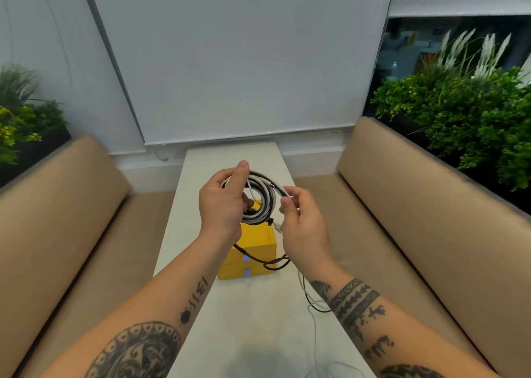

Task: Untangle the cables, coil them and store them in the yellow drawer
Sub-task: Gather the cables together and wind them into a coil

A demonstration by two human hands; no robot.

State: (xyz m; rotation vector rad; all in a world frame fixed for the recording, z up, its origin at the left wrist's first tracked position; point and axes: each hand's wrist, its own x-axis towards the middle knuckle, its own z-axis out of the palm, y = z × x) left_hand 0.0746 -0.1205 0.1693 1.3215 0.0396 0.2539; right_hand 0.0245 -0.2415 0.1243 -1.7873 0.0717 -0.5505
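Note:
My left hand [222, 202] holds a coil of black and white cables [263, 196] up above the table, thumb pinching its top. My right hand [301, 219] grips the cable strands at the coil's right side, with a white plug end poking out below its fingers. Under the coil stands the yellow drawer box [253, 248], its top open and two blue pulls on its front. Loose black cable [273, 262] trails across the box front. Thin black and white strands [313, 306] run down the table to the near edge.
A narrow white table [201, 171] runs between two beige cushioned benches [57, 219] [431, 205]. Green plants [459, 113] stand behind each bench. A white roller blind covers the window at the far end.

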